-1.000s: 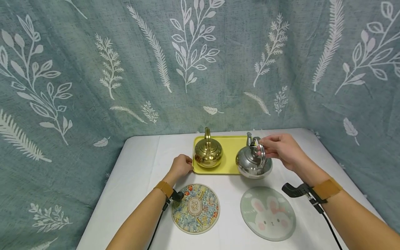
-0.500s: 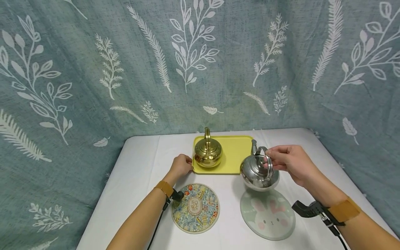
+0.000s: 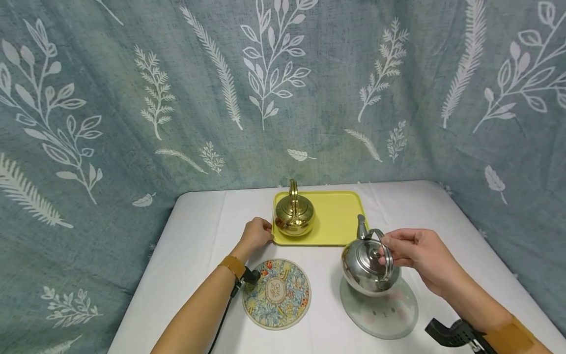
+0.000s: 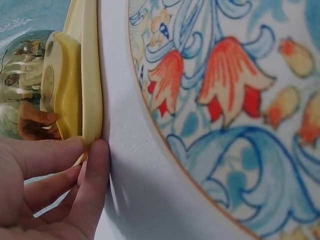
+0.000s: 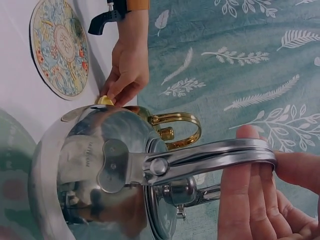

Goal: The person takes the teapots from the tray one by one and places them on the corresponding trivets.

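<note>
My right hand (image 3: 415, 250) grips the arched handle of a silver teapot (image 3: 364, 265), its fingers curled under the handle in the right wrist view. The teapot overlaps the far part of a round green mat with a bunny face (image 3: 384, 319), its spout pointing away. At the left, my left hand (image 3: 256, 233) pinches the left front corner of a yellow tray (image 3: 338, 216) between thumb and fingers, as the left wrist view shows. A gold teapot (image 3: 295, 216) stands on the tray's left half, handle up.
A round floral mat (image 3: 276, 295) lies on the white table (image 3: 199, 246) in front of the tray, beside the left forearm. Behind the table hangs a blue-green curtain (image 3: 247, 93) with white leaf prints. Cables run from the wrist cameras.
The right hand has carried the silver teapot from over the tray's right front part toward me, over the bunny mat. The left hand stays at the tray's corner.
</note>
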Action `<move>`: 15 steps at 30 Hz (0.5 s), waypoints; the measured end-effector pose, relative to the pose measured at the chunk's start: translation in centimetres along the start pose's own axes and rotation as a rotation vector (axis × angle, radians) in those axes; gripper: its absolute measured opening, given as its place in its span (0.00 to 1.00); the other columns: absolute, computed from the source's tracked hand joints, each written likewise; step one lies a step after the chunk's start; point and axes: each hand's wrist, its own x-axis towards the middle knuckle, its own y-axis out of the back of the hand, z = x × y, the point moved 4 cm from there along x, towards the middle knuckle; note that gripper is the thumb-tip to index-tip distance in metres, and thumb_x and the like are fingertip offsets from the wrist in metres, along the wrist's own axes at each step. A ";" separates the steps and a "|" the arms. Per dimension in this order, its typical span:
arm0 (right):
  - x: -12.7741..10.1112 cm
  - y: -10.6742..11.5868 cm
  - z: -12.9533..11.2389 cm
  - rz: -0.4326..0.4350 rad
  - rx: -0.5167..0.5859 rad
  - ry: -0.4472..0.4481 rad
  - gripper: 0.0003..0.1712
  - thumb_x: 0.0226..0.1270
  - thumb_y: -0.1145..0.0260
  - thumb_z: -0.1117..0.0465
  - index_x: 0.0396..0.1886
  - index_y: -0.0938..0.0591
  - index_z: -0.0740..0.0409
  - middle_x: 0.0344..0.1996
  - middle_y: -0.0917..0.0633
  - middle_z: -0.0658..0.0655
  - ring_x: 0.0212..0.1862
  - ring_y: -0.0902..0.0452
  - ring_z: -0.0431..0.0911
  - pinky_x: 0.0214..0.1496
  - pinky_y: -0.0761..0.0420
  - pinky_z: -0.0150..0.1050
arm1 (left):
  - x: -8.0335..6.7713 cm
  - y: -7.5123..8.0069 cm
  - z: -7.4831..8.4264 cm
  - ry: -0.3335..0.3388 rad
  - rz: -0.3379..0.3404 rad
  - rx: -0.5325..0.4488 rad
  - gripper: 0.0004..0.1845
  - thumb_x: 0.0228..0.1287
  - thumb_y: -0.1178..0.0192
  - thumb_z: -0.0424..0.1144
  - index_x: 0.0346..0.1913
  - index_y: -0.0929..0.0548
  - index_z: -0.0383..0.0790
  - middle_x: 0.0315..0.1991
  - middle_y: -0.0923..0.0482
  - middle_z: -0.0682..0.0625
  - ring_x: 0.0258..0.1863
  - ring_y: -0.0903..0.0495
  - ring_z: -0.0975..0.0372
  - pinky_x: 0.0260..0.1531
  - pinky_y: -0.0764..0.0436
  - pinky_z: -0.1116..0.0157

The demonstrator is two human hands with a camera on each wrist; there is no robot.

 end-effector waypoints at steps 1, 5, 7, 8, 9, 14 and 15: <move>-0.2 0.0 0.1 0.001 0.001 -0.003 0.24 0.85 0.36 0.61 0.61 0.22 0.84 0.38 0.08 0.61 0.38 0.08 0.50 0.43 0.10 0.41 | 0.0 0.0 -0.1 0.003 0.000 0.000 0.18 0.68 0.29 0.27 0.59 0.12 0.26 0.39 0.13 0.46 0.37 0.17 0.58 0.40 0.14 0.61; -0.8 -0.1 0.3 -0.001 0.003 -0.009 0.25 0.85 0.35 0.61 0.61 0.22 0.84 0.38 0.09 0.62 0.38 0.07 0.51 0.43 0.09 0.42 | -0.1 0.2 -0.1 0.004 0.005 0.005 0.18 0.68 0.29 0.27 0.59 0.12 0.26 0.40 0.13 0.46 0.37 0.17 0.58 0.41 0.14 0.61; -1.1 -0.1 0.5 0.001 0.003 -0.015 0.25 0.85 0.35 0.61 0.61 0.23 0.84 0.38 0.09 0.64 0.38 0.07 0.52 0.43 0.09 0.42 | -0.2 0.3 -0.1 -0.003 0.007 -0.001 0.17 0.68 0.29 0.27 0.58 0.12 0.26 0.40 0.13 0.45 0.37 0.17 0.57 0.41 0.14 0.60; -1.3 0.0 0.7 0.001 0.002 -0.020 0.25 0.85 0.35 0.60 0.61 0.22 0.84 0.39 0.08 0.64 0.38 0.07 0.52 0.43 0.09 0.43 | -0.3 0.3 0.0 -0.005 0.006 -0.004 0.17 0.68 0.29 0.27 0.58 0.12 0.26 0.40 0.13 0.45 0.37 0.17 0.57 0.41 0.15 0.60; -1.4 0.1 0.8 0.002 0.003 -0.027 0.25 0.86 0.36 0.60 0.61 0.22 0.84 0.39 0.08 0.65 0.39 0.07 0.52 0.42 0.09 0.43 | -0.3 0.3 0.0 -0.008 0.004 -0.006 0.17 0.68 0.30 0.27 0.58 0.12 0.26 0.40 0.13 0.45 0.38 0.17 0.57 0.41 0.15 0.60; -2.1 0.6 1.7 0.015 -0.018 -0.062 0.26 0.85 0.35 0.59 0.62 0.22 0.83 0.40 0.08 0.64 0.39 0.07 0.53 0.43 0.10 0.43 | -0.2 0.3 0.1 -0.014 0.000 -0.007 0.16 0.69 0.30 0.27 0.58 0.11 0.27 0.41 0.13 0.45 0.37 0.17 0.57 0.40 0.15 0.61; -2.2 0.7 1.9 0.019 -0.023 -0.069 0.26 0.85 0.35 0.58 0.62 0.22 0.83 0.40 0.08 0.63 0.39 0.08 0.52 0.43 0.10 0.42 | -0.1 0.3 0.0 -0.012 0.001 -0.004 0.16 0.69 0.30 0.27 0.58 0.11 0.27 0.41 0.13 0.45 0.37 0.17 0.57 0.40 0.15 0.61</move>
